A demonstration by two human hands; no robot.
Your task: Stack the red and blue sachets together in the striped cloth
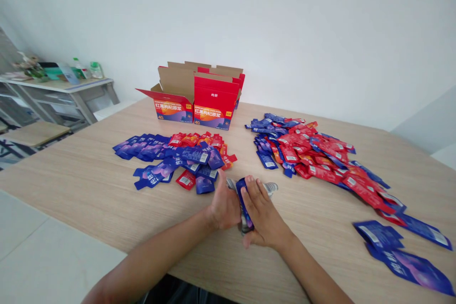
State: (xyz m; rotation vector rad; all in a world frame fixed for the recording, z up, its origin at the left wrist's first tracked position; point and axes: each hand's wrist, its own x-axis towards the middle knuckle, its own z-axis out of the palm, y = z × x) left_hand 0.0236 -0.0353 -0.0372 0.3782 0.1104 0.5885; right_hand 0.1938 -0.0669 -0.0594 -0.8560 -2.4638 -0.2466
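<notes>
**Squaring a pouch stack, two palms**

My left hand (227,205) cups one side of a stack of flat foil pouches, blue-faced and silvery-edged (244,207); my right hand (264,213) lies flat along the other. Grip: narrow, stack clasped between palms, over the pale wood-grain table (313,218); whether it touches down, cannot tell. Judgement: even pressure should align edges; squeezing one end may fan them. Beyond, left: overlapping blue and red foil pouches (194,155). Right: a loose red-and-blue foil pouch heap (313,154). Farthest: open red-and-blue cardboard boxes (213,100).
</notes>
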